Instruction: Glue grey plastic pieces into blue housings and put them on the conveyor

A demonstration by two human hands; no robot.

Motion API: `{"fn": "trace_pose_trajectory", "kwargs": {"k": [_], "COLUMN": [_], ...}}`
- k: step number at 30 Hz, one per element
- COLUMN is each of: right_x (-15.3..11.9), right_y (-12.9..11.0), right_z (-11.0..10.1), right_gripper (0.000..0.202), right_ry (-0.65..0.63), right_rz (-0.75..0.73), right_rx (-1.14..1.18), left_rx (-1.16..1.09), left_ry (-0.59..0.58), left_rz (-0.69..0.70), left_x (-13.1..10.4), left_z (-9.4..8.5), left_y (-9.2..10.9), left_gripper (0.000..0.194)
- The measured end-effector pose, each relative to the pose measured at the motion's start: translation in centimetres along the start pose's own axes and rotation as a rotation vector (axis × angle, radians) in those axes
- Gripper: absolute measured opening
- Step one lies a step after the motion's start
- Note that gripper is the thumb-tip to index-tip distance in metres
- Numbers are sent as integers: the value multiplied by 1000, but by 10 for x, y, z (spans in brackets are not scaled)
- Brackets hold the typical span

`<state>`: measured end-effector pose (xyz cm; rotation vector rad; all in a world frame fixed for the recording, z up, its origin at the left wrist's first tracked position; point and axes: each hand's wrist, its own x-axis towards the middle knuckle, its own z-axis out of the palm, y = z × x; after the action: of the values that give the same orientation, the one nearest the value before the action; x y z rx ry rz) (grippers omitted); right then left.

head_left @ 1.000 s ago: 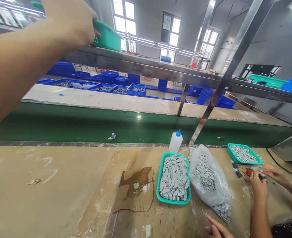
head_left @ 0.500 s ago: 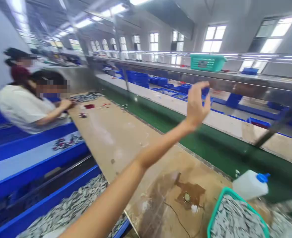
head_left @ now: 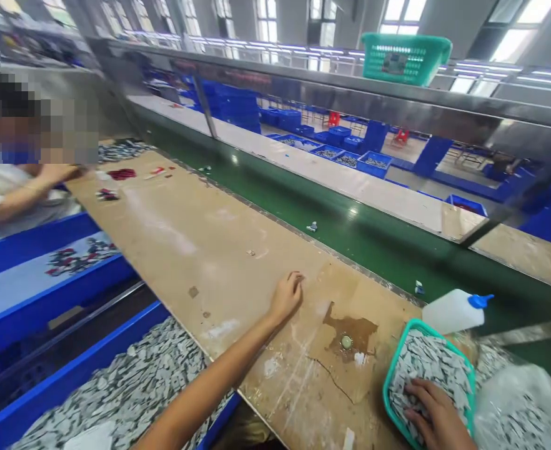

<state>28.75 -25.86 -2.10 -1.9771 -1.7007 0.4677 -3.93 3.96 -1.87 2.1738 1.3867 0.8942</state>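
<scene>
Worktop (head_left: 219, 250): tan, board-like, smooth with a dull sheen, scuffed by whitish smears. Conveyor belt (head_left: 275, 200): green, smooth, glossy. Rail (head_left: 303, 81): grey metal, reflective, streaked. Basket (head_left: 466, 356): teal plastic, perforated. Bottle (head_left: 451, 311): translucent white plastic, blue plastic cap. Bag (head_left: 523, 406): clear plastic film, crinkled, shiny. Small pieces (head_left: 432, 356): pale grey, matt. Bin (head_left: 83, 356): blue, plastic-looking, smooth.

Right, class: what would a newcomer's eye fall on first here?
Probably the big blue bin of grey pieces at lower left. Next, the right hand in a green basket of similar pieces, lower right. Another green basket stands on the metal shelf above.
</scene>
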Motion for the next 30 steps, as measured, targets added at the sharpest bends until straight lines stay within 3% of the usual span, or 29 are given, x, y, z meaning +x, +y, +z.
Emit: {"fn": "trace_pose_trajectory", "kwargs": {"k": [7,12,16,21,25,30], "right_x": [-5,-10,-14,-10,-4,0], "right_y": [-35,-49,-59,-70,-77,-87], "right_z": [-6,-6,-7,-11,-15,-20], "right_gripper": [20,23,34,44,50,38], "right_ry": [101,269,412,642,774,774], "right_rz": [25,102,239,501,567,556], "right_rx": [-22,82,203,647,1089,1238], "left_rx": [109,93,0,-121,-148,-208], "left_ry": [-96,-200,-338,-510,-502,-457], "left_rz": [72,176,260,304,224,34], "left_x": [3,40,86,127,130,125], "left_z": [4,16,56,134,181,202], "left_y": [17,57,96,152,191,206], "left_gripper": [30,26,28,24,30,22]}}
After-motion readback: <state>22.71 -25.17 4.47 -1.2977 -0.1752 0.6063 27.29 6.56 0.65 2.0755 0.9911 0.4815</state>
